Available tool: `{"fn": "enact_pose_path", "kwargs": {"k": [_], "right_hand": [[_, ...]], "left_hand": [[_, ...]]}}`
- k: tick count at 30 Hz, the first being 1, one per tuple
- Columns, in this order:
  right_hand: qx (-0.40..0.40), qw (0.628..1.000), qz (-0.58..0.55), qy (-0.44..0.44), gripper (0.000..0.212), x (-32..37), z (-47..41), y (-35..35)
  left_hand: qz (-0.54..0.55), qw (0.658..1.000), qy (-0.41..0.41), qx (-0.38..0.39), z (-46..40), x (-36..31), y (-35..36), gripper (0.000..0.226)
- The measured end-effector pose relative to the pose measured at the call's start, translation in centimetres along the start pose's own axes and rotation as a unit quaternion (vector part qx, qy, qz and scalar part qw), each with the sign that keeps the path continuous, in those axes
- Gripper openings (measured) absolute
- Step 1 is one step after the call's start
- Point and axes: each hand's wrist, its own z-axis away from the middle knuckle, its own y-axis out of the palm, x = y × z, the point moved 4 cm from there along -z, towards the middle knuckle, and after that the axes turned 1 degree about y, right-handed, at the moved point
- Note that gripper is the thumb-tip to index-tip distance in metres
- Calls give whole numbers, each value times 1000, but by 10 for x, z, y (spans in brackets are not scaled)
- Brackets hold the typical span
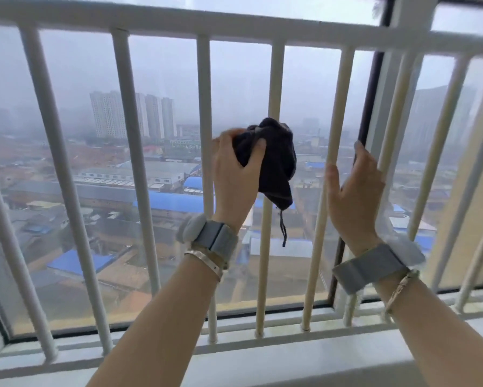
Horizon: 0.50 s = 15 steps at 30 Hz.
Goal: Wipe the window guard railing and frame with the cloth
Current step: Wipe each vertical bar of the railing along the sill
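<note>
The left hand (pixel 236 174), just left of centre, grips a bunched dark cloth (pixel 274 160) between thumb and fingers, the cloth pressed against a white bar (pixel 274 85) of the railing (pixel 234 26) with a loose thread hanging toward 6 o'clock. At 3 o'clock from it, the right hand (pixel 355 182) holds nothing, its fingers straight up and resting on the dark frame (pixel 373 93) edge beside the next bar.

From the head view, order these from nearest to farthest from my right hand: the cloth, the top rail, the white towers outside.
1. Cloth, just left of the right hand, in the left hand's grip.
2. Top rail, above.
3. White towers, far outside, upper left.
</note>
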Motion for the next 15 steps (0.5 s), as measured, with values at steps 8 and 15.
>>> {"fn": "enact_pose_path", "kwargs": {"k": [8,15], "right_hand": [[36,998,59,12,39,-2,-42,5],[30,998,51,-3,30,-4,-46,7]], "left_hand": [[-18,999,-14,46,-36,-10,55,53],[22,996,-63,62,-46,-9,64,46]]}}
